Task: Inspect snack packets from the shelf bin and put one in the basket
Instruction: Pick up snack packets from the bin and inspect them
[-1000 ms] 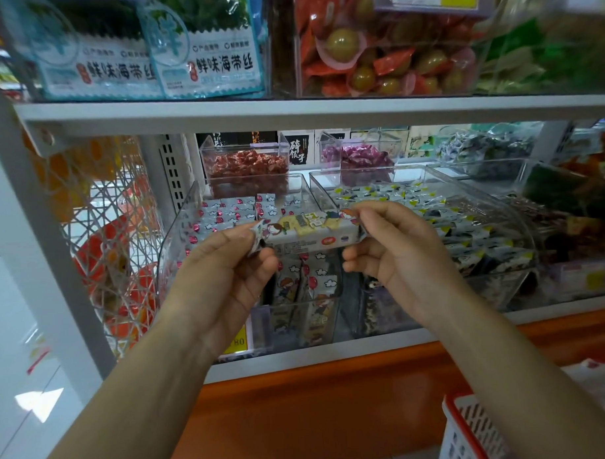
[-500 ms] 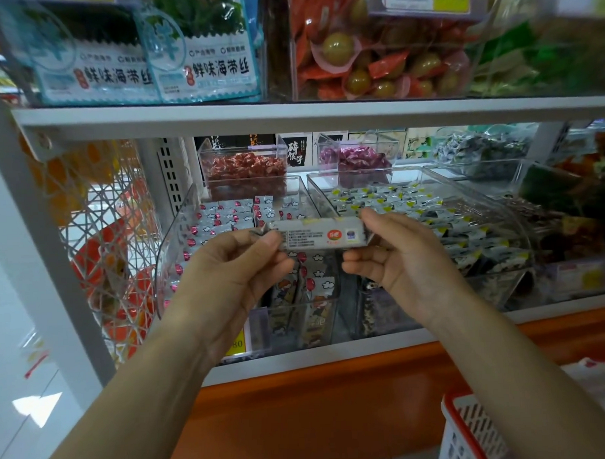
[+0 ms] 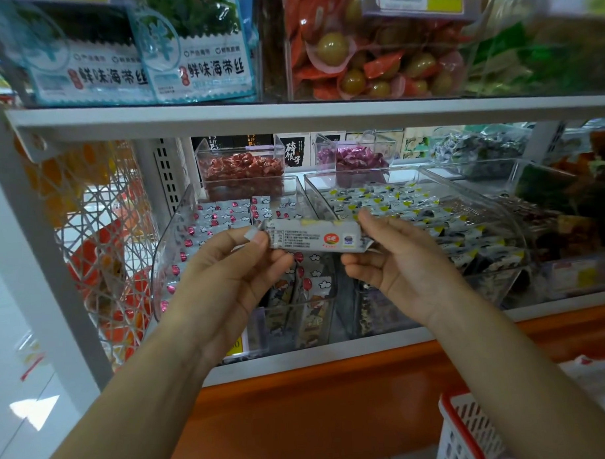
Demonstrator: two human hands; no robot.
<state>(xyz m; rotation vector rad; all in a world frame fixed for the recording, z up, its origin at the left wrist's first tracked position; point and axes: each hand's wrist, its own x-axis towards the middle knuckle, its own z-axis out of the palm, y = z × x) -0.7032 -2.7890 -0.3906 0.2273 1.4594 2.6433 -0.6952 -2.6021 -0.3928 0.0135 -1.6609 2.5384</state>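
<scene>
Clear bin [image 3: 173, 247] holds packets [image 3: 225, 215]; left hand [image 3: 227, 276], right hand [image 3: 405, 260] pinch grey packet [image 3: 311, 237] ends.

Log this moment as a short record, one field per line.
packet: snack packet held level in front of the bins, small-print side with red logo facing the camera
left hand: left hand pinches the packet's left end
right hand: right hand pinches its right end
bin behind: clear shelf bin of red-dotted packets
basket: white basket with red rim, bottom right, partly in view; packet not in it
</scene>
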